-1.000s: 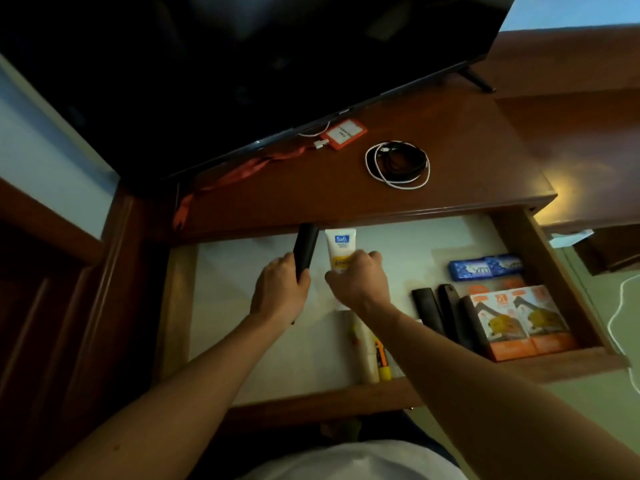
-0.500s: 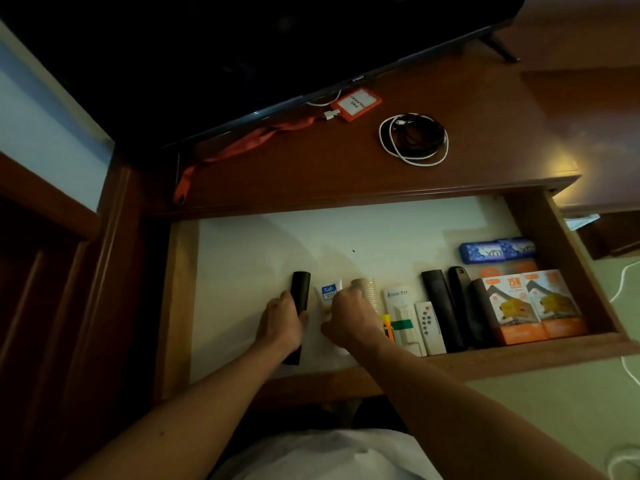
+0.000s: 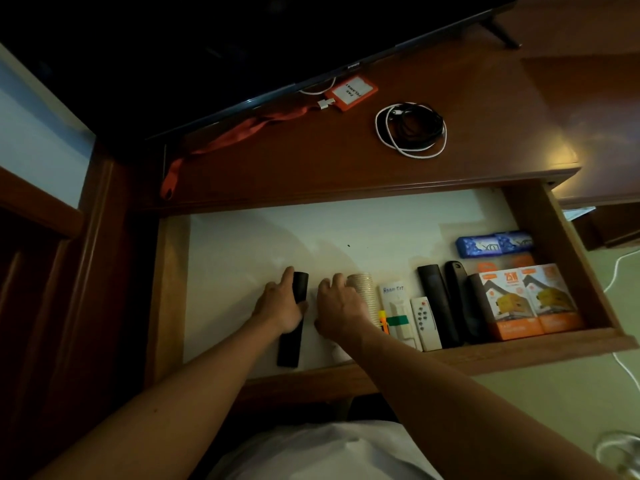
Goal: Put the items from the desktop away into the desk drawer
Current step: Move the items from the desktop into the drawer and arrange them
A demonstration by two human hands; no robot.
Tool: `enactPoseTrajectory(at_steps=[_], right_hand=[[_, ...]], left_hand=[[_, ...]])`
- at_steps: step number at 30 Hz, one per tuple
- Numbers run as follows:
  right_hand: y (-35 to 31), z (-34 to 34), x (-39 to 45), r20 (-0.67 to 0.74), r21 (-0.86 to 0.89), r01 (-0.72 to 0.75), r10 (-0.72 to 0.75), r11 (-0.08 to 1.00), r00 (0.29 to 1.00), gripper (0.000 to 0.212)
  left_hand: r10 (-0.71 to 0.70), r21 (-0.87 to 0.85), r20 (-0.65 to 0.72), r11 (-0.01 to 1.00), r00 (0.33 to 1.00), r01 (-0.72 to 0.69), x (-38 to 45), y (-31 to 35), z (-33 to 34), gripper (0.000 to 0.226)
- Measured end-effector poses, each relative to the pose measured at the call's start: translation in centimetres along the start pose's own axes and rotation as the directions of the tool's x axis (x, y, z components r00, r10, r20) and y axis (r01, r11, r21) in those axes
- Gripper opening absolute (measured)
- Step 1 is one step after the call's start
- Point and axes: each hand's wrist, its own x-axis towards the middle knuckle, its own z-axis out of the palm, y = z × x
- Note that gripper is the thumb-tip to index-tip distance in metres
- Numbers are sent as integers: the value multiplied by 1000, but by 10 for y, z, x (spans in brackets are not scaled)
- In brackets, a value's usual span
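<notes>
Inside drawer [image 3: 561, 237]: tube now hidden underhand.

We note the black remote [image 3: 292, 318] and the tube, raised a second ago, now lie on the drawer floor [image 3: 242, 258] under both hands.

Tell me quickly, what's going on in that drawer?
Left hand grip on black remote, laying it on the drawer floor. Right hand setting down a mostly hidden item. Lanyard badge and coiled cables remain on desktop.

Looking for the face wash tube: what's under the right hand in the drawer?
Only a white end shows below the right hand; I can't confirm it's the tube, the rest is covered.
</notes>
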Motion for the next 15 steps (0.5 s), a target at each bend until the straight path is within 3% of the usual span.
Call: enactPoseTrajectory(at_steps=[4, 9, 15], right_hand=[[3, 0, 3, 10, -36, 10, -9, 999, 1000, 68], [6, -8, 3, 24, -191, 21, -16, 981, 1000, 56], [14, -10, 0, 13, -162, 50, -48, 986, 999, 55]], left_hand=[[3, 51, 45, 999, 999, -5, 5, 3, 1, 86], [-23, -114, -15, 993, 1000, 21, 10, -6, 8, 85], [-35, -158, -56, 987, 998, 25, 8, -5, 15, 81]])
